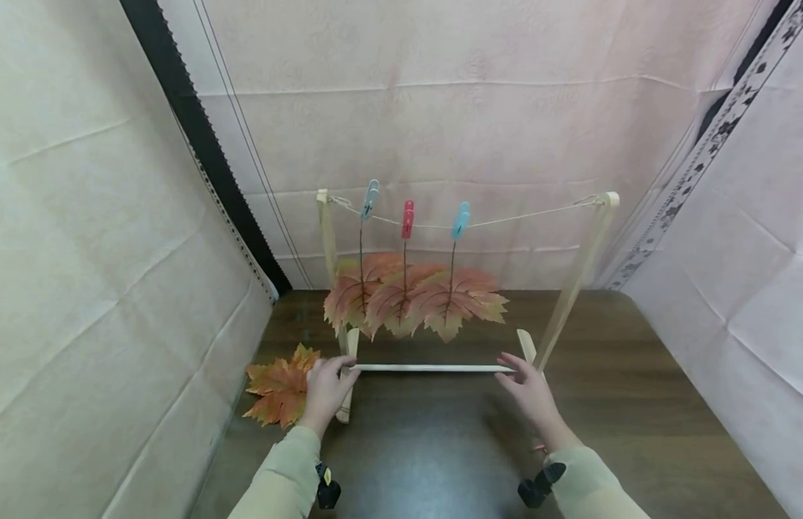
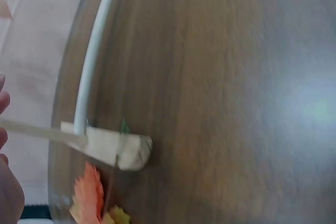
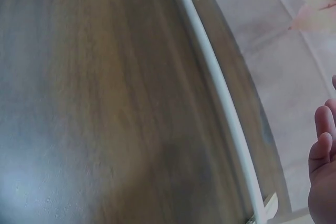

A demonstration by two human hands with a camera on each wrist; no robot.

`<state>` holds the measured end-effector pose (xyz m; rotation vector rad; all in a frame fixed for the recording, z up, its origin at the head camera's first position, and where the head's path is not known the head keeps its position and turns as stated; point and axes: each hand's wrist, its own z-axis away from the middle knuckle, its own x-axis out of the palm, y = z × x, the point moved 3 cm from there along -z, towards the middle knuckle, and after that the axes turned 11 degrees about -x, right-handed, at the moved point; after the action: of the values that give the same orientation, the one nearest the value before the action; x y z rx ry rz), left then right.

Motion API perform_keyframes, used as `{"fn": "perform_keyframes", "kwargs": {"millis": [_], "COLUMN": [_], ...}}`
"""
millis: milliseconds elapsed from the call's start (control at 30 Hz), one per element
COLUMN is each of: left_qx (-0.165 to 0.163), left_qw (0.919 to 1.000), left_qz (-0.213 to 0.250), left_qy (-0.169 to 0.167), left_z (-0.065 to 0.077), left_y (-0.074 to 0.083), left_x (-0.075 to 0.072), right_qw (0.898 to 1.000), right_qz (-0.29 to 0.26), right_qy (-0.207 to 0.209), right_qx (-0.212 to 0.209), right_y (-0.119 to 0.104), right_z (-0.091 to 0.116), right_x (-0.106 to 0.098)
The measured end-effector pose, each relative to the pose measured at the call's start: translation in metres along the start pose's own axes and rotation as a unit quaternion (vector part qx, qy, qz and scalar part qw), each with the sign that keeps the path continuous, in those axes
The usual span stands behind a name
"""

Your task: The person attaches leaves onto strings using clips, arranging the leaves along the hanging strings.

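A pale wooden stand with a right post [image 1: 573, 277] and a white crossbar [image 1: 434, 368] carries a string [image 1: 525, 216]. Three autumn leaves hang from it by their stems: the left leaf [image 1: 342, 299] under a light-blue clothespin [image 1: 370, 200], the middle leaf [image 1: 388, 306] under a red one [image 1: 407, 219], the right leaf [image 1: 466, 295] under a blue one [image 1: 460, 220]. My left hand [image 1: 326, 393] is by the left foot of the stand, thumb and fingers apart. Near the right end of the crossbar, my right hand [image 1: 531, 393] has its fingers spread, holding nothing.
Orange leaf material [image 1: 281, 389] lies on the brown wooden table [image 1: 434, 447] left of the stand, partly behind my left hand. Pale cloth walls [image 1: 440, 130] surround the table at the back and both sides.
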<state>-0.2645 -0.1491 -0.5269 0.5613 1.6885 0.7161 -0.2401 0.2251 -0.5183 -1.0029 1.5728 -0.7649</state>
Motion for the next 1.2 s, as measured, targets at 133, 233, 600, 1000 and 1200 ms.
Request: {"fn": "perform_keyframes", "kwargs": {"millis": [133, 233, 600, 1000, 1200], "left_qx": [-0.002, -0.004, -0.011, -0.026, -0.019], "left_qw": [1.0, 0.9999, 0.9978, 0.9903, 0.9878], "left_qz": [-0.009, -0.016, -0.062, -0.129, -0.151], "left_qy": [0.0, 0.005, 0.018, -0.046, -0.031], "left_z": [-0.002, -0.003, 0.005, 0.017, 0.023], "left_y": [-0.013, -0.02, -0.047, -0.082, -0.088], "left_x": [0.0, 0.001, 0.001, 0.004, 0.005], "right_qw": [1.0, 0.998, 0.989, 0.975, 0.971], "right_qz": [0.018, 0.047, 0.138, 0.177, 0.191], "right_qy": [0.004, -0.002, -0.053, -0.129, -0.142], "right_qx": [-0.02, -0.029, -0.012, 0.039, 0.034], "right_y": [0.004, 0.015, 0.042, 0.068, 0.08], "right_z": [0.004, 0.005, 0.019, 0.034, 0.041], "right_x": [-0.005, -0.007, -0.018, -0.032, -0.038]}}
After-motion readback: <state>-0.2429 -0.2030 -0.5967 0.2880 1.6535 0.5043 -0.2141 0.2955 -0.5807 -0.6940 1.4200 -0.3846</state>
